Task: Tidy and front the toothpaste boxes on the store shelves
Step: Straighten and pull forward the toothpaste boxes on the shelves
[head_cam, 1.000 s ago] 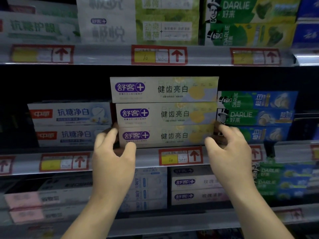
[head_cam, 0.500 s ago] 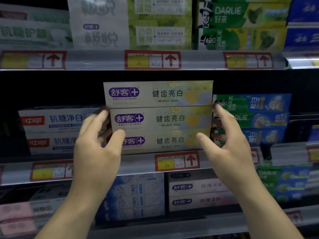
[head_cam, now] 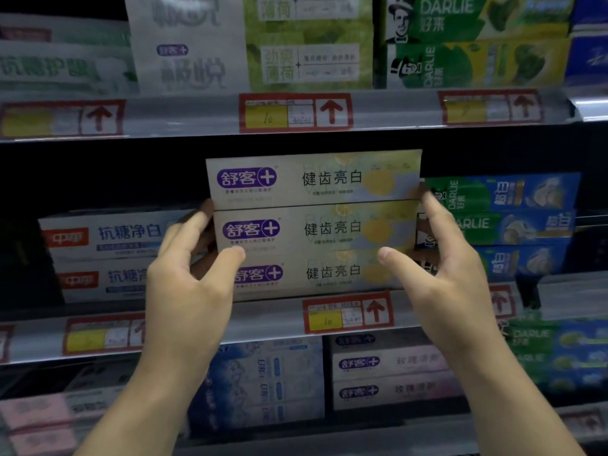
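Observation:
A stack of three pale toothpaste boxes with purple logos [head_cam: 329, 228] stands on the middle shelf [head_cam: 263, 320], faces forward. The top box [head_cam: 312, 177] sits slightly further left than the two under it. My left hand [head_cam: 187, 284] holds the stack's left end, fingers round the side at the middle box, thumb on the front near the lower logo. My right hand [head_cam: 441, 278] holds the right end the same way, fingers reaching up the side, thumb on the front face.
White-and-blue boxes with red logos [head_cam: 108, 235] lie stacked to the left, set further back. Green-and-blue Darlie boxes [head_cam: 513, 192] are stacked to the right. The upper shelf rail [head_cam: 197, 113] carries price tags. More boxes [head_cam: 388, 373] fill the shelf below.
Both hands have slid upward along the stack's ends, from the bottom box to the middle and top boxes. The stack stays on the shelf.

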`<action>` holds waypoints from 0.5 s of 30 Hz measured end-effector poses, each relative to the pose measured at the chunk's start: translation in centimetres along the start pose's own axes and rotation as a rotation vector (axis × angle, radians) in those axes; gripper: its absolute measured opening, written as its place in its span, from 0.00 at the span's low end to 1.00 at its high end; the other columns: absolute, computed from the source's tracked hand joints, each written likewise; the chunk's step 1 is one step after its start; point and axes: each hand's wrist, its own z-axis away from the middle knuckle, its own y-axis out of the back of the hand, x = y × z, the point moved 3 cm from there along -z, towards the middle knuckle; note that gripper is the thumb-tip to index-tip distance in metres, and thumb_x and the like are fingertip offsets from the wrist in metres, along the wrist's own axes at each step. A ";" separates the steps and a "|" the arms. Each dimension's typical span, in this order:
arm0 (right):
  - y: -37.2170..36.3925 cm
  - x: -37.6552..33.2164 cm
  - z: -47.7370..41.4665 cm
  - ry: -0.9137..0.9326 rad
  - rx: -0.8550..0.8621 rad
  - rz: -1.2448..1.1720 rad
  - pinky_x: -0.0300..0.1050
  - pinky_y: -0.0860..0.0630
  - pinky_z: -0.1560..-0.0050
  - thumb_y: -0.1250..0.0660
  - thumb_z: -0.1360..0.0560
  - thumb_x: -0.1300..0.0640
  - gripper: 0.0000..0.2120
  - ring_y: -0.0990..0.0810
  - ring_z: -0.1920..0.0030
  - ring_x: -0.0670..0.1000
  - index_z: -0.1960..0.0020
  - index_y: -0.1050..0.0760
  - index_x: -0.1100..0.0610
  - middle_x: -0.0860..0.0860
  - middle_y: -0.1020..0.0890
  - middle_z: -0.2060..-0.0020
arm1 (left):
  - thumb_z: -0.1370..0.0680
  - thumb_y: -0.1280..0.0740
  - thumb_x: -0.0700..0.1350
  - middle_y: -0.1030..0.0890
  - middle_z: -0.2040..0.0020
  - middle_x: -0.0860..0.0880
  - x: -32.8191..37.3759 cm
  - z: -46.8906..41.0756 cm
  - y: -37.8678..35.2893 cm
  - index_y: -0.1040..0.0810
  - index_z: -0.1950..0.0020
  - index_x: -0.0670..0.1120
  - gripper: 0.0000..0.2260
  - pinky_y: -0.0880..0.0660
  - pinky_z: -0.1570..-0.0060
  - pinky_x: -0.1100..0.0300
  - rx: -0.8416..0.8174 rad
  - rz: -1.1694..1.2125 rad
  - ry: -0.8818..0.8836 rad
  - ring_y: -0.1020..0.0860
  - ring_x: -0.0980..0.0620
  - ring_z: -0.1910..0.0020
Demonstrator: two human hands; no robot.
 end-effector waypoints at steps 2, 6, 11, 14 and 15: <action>0.1 0.1 -0.1 0.002 0.000 -0.002 0.48 0.40 0.21 0.27 0.23 0.54 0.38 0.40 0.24 0.35 0.19 0.41 0.44 0.35 0.36 0.23 | 0.21 0.31 0.38 0.19 0.41 0.60 0.0 0.0 0.0 0.24 0.44 0.66 0.21 0.24 0.42 0.58 0.006 -0.008 -0.006 0.20 0.61 0.42; 0.2 0.4 -0.2 0.028 0.004 -0.034 0.50 0.34 0.24 0.27 0.24 0.52 0.37 0.36 0.25 0.36 0.19 0.40 0.44 0.36 0.34 0.24 | 0.22 0.29 0.40 0.19 0.40 0.59 -0.2 0.0 0.1 0.25 0.44 0.68 0.20 0.23 0.41 0.56 0.015 -0.006 0.007 0.20 0.60 0.41; 0.2 0.6 -0.3 0.052 -0.002 0.003 0.54 0.33 0.25 0.30 0.29 0.47 0.40 0.35 0.24 0.41 0.19 0.40 0.44 0.37 0.34 0.24 | 0.21 0.30 0.39 0.18 0.40 0.57 -0.1 0.0 0.1 0.23 0.48 0.70 0.22 0.22 0.43 0.57 -0.002 -0.006 0.015 0.19 0.60 0.43; 0.3 0.8 -0.3 0.056 -0.010 -0.006 0.56 0.31 0.27 0.30 0.29 0.46 0.40 0.33 0.24 0.44 0.20 0.40 0.42 0.37 0.33 0.24 | 0.22 0.29 0.41 0.18 0.39 0.57 -0.3 0.0 0.3 0.24 0.43 0.67 0.19 0.22 0.41 0.55 0.000 0.003 0.026 0.20 0.57 0.40; 0.3 0.9 -0.3 0.054 -0.014 -0.010 0.56 0.31 0.27 0.29 0.29 0.47 0.40 0.32 0.25 0.45 0.20 0.40 0.42 0.37 0.33 0.24 | 0.22 0.29 0.41 0.18 0.39 0.56 -0.3 -0.1 0.3 0.24 0.43 0.67 0.19 0.22 0.41 0.55 0.005 0.003 0.030 0.20 0.57 0.40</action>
